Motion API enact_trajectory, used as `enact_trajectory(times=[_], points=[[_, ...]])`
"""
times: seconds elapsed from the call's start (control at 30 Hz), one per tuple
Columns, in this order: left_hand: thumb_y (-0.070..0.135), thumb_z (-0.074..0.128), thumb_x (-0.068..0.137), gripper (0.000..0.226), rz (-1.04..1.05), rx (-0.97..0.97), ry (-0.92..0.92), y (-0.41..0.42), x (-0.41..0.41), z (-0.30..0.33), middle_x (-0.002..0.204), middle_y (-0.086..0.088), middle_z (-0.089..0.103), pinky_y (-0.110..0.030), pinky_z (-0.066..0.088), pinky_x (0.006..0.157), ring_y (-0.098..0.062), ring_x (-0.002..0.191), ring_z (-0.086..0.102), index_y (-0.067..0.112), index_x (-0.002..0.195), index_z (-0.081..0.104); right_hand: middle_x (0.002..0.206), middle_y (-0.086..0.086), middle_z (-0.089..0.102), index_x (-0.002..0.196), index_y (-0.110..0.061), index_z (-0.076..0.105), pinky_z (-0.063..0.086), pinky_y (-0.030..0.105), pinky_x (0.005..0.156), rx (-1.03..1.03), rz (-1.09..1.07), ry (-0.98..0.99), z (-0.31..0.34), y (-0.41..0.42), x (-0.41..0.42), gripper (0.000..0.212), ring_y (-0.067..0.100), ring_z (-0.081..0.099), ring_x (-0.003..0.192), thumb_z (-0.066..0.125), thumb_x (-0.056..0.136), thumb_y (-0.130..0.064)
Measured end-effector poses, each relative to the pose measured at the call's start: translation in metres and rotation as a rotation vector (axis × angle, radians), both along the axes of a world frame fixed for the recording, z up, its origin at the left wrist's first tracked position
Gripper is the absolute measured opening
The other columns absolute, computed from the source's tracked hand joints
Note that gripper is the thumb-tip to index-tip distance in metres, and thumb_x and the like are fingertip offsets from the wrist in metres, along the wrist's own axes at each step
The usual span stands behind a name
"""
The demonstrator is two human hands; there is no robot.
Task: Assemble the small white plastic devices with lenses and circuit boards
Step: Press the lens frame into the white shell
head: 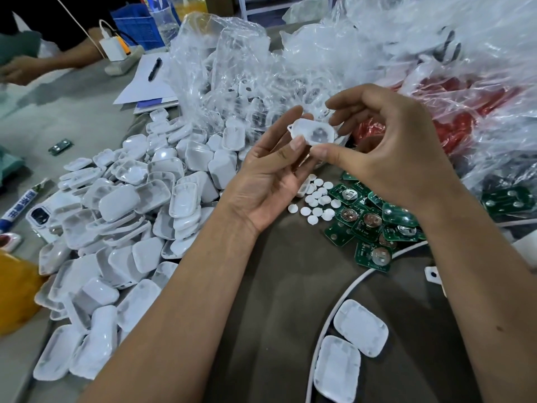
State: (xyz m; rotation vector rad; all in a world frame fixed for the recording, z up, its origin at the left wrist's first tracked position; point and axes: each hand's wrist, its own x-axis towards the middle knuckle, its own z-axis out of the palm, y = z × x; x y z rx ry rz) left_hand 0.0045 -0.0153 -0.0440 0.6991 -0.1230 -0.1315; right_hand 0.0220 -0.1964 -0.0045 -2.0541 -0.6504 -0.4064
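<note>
With the left hand and right hand both pinching the white shell, steady it and seat its lens squarely.

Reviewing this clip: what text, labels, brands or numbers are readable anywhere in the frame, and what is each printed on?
No text can be quoted with confidence.
Marker pen at the left edge: blue characters on its white barrel, too blurred to read.
Green circuit boards: fine white markings, too small to read.
Blue item at the top edge: white print, cut off and blurred.
White shell held in both hands: no print visible.
</note>
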Motion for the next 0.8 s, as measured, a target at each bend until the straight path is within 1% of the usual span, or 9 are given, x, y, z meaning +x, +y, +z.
enact_trajectory(times=[0.13,0.23,0.33,0.43,0.5,0.57,0.63,0.73,0.8], points=[[-0.007,0.064,0.081,0.040,-0.033,-0.009,-0.023,0.001,-0.001,-0.002,0.100,-0.007,0.074,-0.039,0.056,0.099,-0.019,0.095,0.073,0.013,0.113,0.076,0.106,-0.010,0.073,0.125,-0.020,0.068,0.059,0.022,0.074,0.024,0.014,-0.001,0.002,-0.001,-0.001,0.056,0.010,0.070,0.098,0.090,0.076,-0.039],[-0.008,0.063,0.082,0.041,-0.028,0.017,-0.028,0.001,-0.002,-0.001,0.105,-0.007,0.074,-0.041,0.053,0.103,-0.020,0.098,0.073,0.013,0.115,0.075,0.105,-0.010,0.073,0.125,-0.019,0.068,0.061,0.024,0.071,0.023,0.024,0.001,0.002,-0.001,-0.001,0.055,0.009,0.070,0.097,0.091,0.077,-0.033],[-0.006,0.064,0.083,0.039,-0.017,0.059,-0.018,0.003,-0.003,0.000,0.105,-0.006,0.074,-0.040,0.056,0.100,-0.020,0.099,0.072,0.013,0.116,0.075,0.104,-0.009,0.073,0.126,-0.018,0.068,0.061,0.026,0.070,0.016,0.034,-0.008,0.002,-0.002,0.000,0.055,0.010,0.071,0.096,0.090,0.077,-0.032],[0.011,0.073,0.081,0.042,0.025,0.157,0.021,0.007,-0.005,0.007,0.116,-0.009,0.071,-0.038,0.057,0.096,-0.024,0.109,0.068,0.012,0.123,0.070,0.103,-0.009,0.073,0.126,-0.018,0.068,0.057,0.022,0.072,0.000,0.036,-0.011,0.001,-0.003,0.001,0.056,0.010,0.070,0.094,0.091,0.077,-0.034],[0.025,0.075,0.078,0.055,0.109,0.194,0.086,0.014,-0.004,0.012,0.124,-0.012,0.068,-0.041,0.054,0.103,-0.028,0.117,0.064,0.008,0.130,0.065,0.104,-0.009,0.073,0.126,-0.020,0.069,0.054,0.020,0.073,-0.024,0.053,0.021,0.001,-0.005,0.002,0.057,0.012,0.069,0.093,0.091,0.075,-0.036],[0.030,0.072,0.083,0.053,0.188,0.168,0.129,0.023,-0.003,0.016,0.126,-0.014,0.066,-0.044,0.049,0.108,-0.032,0.122,0.064,0.006,0.130,0.064,0.102,-0.010,0.072,0.123,-0.022,0.070,0.053,0.018,0.073,-0.106,0.130,0.089,0.002,-0.007,0.001,0.057,0.012,0.068,0.090,0.090,0.072,-0.038],[0.031,0.064,0.095,0.039,0.239,0.110,0.150,0.032,-0.003,0.019,0.124,-0.015,0.066,-0.043,0.053,0.104,-0.036,0.124,0.064,0.006,0.125,0.066,0.098,-0.011,0.071,0.119,-0.024,0.072,0.051,0.016,0.072,-0.249,0.263,0.172,0.002,-0.003,-0.004,0.054,0.009,0.067,0.086,0.091,0.071,-0.036],[0.034,0.059,0.101,0.034,0.291,0.071,0.184,0.039,-0.004,0.020,0.116,-0.012,0.069,-0.040,0.056,0.097,-0.034,0.112,0.070,0.008,0.121,0.068,0.091,-0.014,0.070,0.113,-0.028,0.074,0.048,0.014,0.070,-0.426,0.404,0.262,-0.002,0.008,-0.015,0.048,0.002,0.064,0.080,0.095,0.070,-0.029],[0.035,0.059,0.101,0.034,0.302,0.071,0.195,0.038,-0.005,0.021,0.114,-0.010,0.070,-0.038,0.056,0.094,-0.032,0.107,0.071,0.009,0.120,0.069,0.090,-0.015,0.069,0.111,-0.032,0.073,0.049,0.017,0.071,-0.503,0.440,0.311,-0.003,0.012,-0.020,0.047,0.005,0.063,0.083,0.095,0.070,-0.029]])
